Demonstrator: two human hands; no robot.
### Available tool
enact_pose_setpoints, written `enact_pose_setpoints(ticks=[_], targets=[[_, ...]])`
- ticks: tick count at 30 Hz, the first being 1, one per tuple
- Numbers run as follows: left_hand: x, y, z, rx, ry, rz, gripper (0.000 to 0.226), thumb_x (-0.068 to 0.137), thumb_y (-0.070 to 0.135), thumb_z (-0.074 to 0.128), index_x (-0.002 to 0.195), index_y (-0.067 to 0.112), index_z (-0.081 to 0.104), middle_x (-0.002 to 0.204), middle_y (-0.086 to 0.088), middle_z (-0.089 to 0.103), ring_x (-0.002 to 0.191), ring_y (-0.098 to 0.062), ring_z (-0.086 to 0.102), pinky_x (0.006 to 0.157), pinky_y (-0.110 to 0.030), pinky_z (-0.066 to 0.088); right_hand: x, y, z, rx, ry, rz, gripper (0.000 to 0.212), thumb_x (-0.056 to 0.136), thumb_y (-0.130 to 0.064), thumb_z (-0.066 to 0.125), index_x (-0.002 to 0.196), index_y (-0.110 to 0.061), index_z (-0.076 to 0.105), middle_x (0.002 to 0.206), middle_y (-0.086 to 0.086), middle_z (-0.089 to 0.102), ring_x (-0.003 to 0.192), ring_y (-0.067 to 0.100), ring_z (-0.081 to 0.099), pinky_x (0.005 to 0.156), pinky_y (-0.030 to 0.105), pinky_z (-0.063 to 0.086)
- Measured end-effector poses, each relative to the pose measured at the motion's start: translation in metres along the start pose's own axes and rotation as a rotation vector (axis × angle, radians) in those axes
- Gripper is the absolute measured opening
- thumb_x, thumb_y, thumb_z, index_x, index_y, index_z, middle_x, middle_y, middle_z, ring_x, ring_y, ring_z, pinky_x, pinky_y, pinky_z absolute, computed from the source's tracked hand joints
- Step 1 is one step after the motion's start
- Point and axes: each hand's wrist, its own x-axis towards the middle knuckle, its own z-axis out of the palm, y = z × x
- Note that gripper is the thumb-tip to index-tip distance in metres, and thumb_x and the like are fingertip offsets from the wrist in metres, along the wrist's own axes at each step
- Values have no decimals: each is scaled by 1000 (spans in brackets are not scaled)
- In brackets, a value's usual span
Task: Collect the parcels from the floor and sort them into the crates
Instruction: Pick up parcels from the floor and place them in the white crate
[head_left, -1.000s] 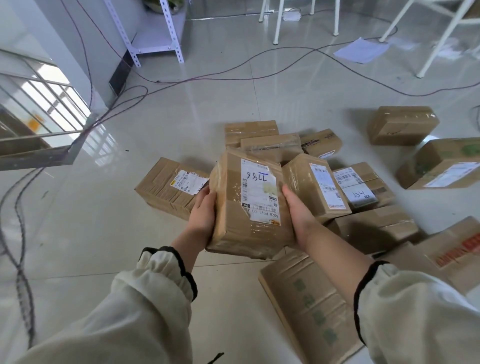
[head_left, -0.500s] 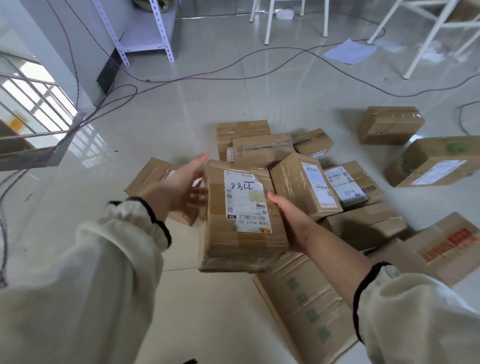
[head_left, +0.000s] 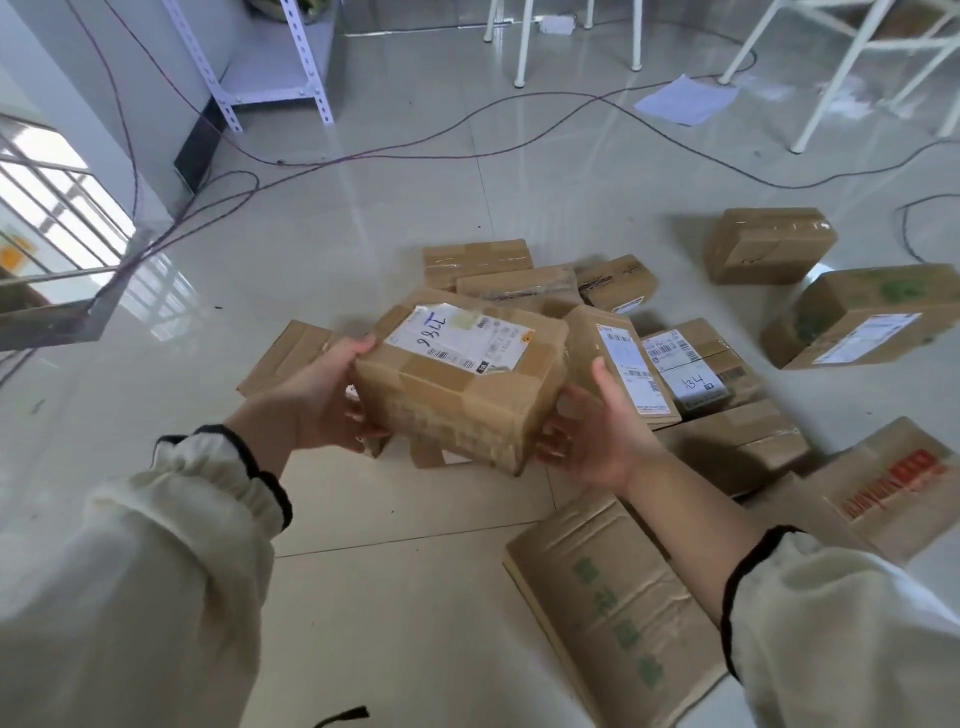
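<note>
A brown cardboard parcel (head_left: 457, 395) with a white label and blue handwriting is held above the floor, lying crosswise with the label facing up. My left hand (head_left: 317, 395) grips its left end, thumb on top and fingers curled underneath. My right hand (head_left: 597, 431) supports the right end from below, thumb up beside it. Several more taped parcels (head_left: 691, 364) lie in a loose heap on the tiled floor behind and to the right. No crate is in view.
A flat parcel with green print (head_left: 618, 608) lies at the lower right, and one with red print (head_left: 893, 478) beside it. Cables (head_left: 363, 156) trail over the floor. A metal shelf (head_left: 280, 67) and white table legs (head_left: 524, 47) stand at the back; a railing (head_left: 57, 249) is at left.
The parcel has been turned from upright to lying crosswise. My left hand came back onto its left end, and my right hand slid under the right end.
</note>
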Motion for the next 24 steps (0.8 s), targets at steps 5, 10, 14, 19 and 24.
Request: enact_pose_setpoints(ticks=[5,10,14,19,24], targets=[[9,-45,39,-364,215,71,53,80,60,55,103,12,55,91,-12,59,72,-28,64,77,-41,50,14,10,23,80,24,-84,68,71,-59,63,130,-26,55,125,5,63,115,27,58,92,47,49],[6,-74,83,-641,312,-29,56,74,63,59,112,24,43,101,-10,56,82,-32,63,76,-39,51,28,15,21,147,233,-187,65,74,-46,73,131,-24,49,122,3,62,112,22,56,104,49,40],[0,-81,111,-668,208,-19,42,78,58,59,97,22,51,99,-13,58,77,-30,64,65,-30,47,31,23,28,69,229,-192,61,76,-41,73,128,-24,47,119,4,60,111,24,56,91,43,49],[-7,-85,132,-591,86,3,56,84,49,56,130,19,41,118,-15,57,84,-29,65,67,-31,45,35,29,36,-28,262,-172,80,72,-40,77,138,-36,32,124,4,58,112,30,55,98,53,44],[-7,-93,126,-487,6,10,82,71,58,67,138,29,31,127,-14,53,105,-33,60,75,-44,48,35,28,33,-60,304,-164,85,65,-42,77,138,-36,35,126,3,58,113,29,55,96,54,43]])
